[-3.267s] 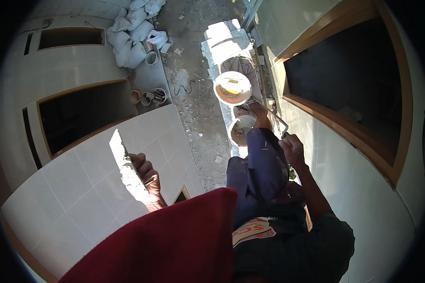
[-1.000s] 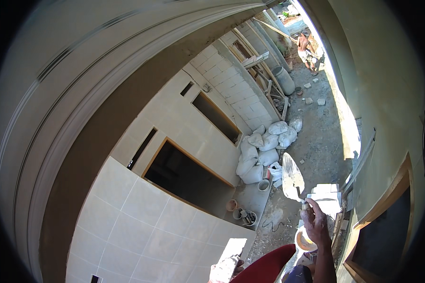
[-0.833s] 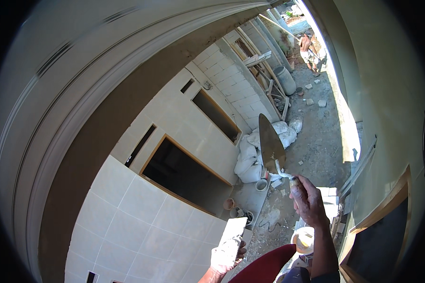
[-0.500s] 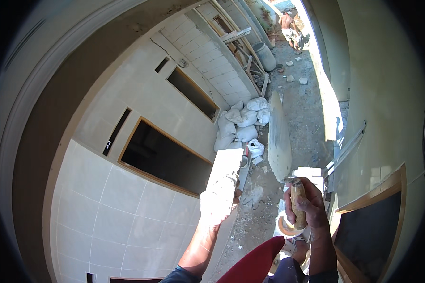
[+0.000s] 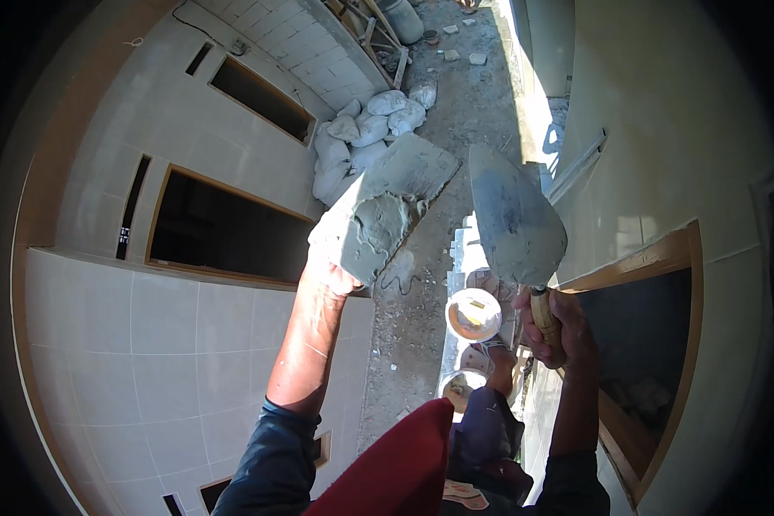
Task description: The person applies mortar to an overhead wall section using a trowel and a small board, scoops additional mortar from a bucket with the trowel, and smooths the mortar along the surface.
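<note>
My left hand grips the lower end of a flat rectangular slab, whose far end points up and to the right. A thick lump of wet grey mortar sits on the slab near my fingers; part of the hand is washed out by sunlight. In my right hand, the fingers wrap round the wooden handle of a trowel. Its broad, mortar-smeared blade points away from me, just right of the slab and apart from it.
Below the trowel, a bucket and another bucket stand on a narrow raised platform by my leg. White sacks are piled along the left wall. A wood-framed opening lies close on the right. A red pointed thing covers the lower middle.
The trowel blade has swung nearer the slab and shows its broad face. My left hand has tilted the slab rightward, exposing the mortar. The whole view has shifted, bringing both buckets into sight.
</note>
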The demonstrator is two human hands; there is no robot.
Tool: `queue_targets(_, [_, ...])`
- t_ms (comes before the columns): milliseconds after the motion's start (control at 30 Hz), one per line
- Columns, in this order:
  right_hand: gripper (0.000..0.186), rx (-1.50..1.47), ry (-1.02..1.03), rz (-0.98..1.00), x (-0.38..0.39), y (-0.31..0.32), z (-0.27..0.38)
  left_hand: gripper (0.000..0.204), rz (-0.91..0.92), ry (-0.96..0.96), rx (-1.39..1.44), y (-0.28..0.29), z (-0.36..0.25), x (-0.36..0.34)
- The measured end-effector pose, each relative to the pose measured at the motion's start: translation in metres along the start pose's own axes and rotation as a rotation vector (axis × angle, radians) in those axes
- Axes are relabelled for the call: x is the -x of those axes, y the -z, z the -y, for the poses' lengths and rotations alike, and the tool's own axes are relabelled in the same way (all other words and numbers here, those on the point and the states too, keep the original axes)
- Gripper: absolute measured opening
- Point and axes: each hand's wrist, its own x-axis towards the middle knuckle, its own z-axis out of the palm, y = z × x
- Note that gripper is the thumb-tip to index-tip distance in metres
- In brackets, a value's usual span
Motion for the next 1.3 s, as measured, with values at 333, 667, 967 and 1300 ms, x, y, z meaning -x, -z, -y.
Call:
queue_targets(333, [0.062,-0.261,-0.262,0.372,0.010,0.025,-0.012,0.043,0.069,0.156,0.122,0.022,0.007,-0.009])
queue_targets(667, [0.062,-0.155,-0.289,0.520,-0.001,-0.006,-0.020,0.040,0.055,-0.231,-0.787,0.010,0.018,-0.003])
queue_targets(967, [0.057,0.030,-0.116,0.460,-0.026,-0.031,0.010,0.041,0.171,0.009,0.109,0.010,0.021,0.001])
queue_targets(1300, [0.051,0.197,0.340,0.387,-0.086,-0.096,0.091,0.046,0.068,0.121,0.235,0.055,0.024,0.028])
